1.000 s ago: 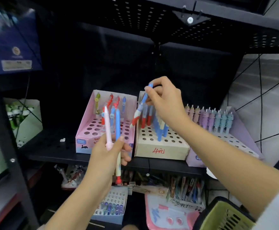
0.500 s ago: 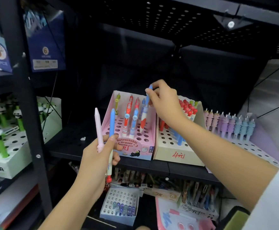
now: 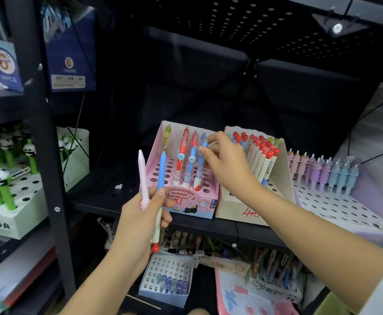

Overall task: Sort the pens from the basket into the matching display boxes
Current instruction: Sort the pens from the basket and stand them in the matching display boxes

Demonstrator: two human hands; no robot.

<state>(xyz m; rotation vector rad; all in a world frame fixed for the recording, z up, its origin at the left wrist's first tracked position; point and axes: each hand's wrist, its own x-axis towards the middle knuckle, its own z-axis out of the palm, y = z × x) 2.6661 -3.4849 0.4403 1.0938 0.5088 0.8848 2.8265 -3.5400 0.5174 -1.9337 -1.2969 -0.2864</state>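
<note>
Now, head view: my right hand point(image 3: 224, 164) pinches the blue eraser pen point(image 3: 200, 165), moved over from the beige box point(image 3: 252, 208) and seated in the pink display box point(image 3: 205, 201). Left hand point(image 3: 140, 220) grips pink pen point(image 3: 143, 178) and blue pen point(image 3: 161, 171), unsorted.

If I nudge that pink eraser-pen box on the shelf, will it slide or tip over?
The pink eraser-pen box looks like thin cardboard holding few pens, so probably light and easy to slide. Its tall back and upright pens suggest a high push might tip it.
</note>
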